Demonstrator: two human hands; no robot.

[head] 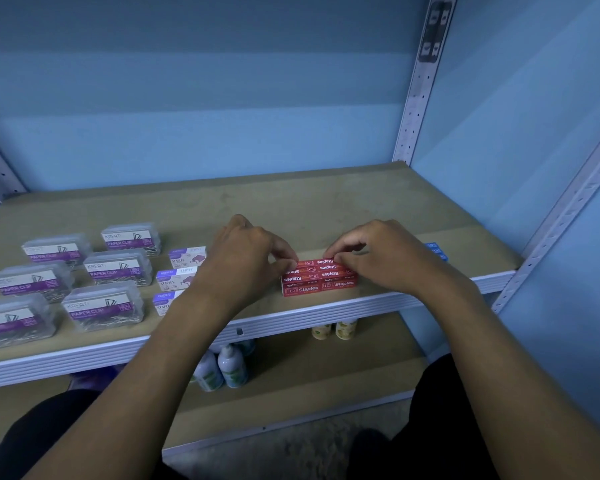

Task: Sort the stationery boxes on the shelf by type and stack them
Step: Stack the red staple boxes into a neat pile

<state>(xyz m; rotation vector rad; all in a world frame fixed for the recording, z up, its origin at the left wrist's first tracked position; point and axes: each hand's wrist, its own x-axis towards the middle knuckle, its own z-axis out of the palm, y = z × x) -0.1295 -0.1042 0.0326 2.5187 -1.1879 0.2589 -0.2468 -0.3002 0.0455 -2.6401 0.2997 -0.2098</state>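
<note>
Stacked red staple boxes [319, 277] are seen just right of the frame's centre, near the front edge of a brown shelf board [326, 202], in the single head view. The stack is held at both ends: the left hand [246, 252] is curled with its fingertips pinching the upper left corner of the red boxes, and the right hand [385, 254] is curled with thumb and fingers pinching the upper right edge. The word "Staples" is printed on the boxes, upside down on the upper ones.

Left of the hands, three white-and-purple staple boxes [179, 277] are laid in a column running toward the lower left, the nearest one partly hidden by the left forearm. Farther left, six clear paper clip boxes [118, 268] with purple labels are set out in two columns, each apart from its neighbours. A blue box [436, 250] is glimpsed behind the right wrist, toward the right of the frame; most of it is hidden.

On the lower shelf, at bottom centre, white bottles [222, 367] are stood beside the left forearm, and two yellowish bottles [336, 329] are partly seen under the front rail. A grey perforated upright [418, 98] is set at upper right.
</note>
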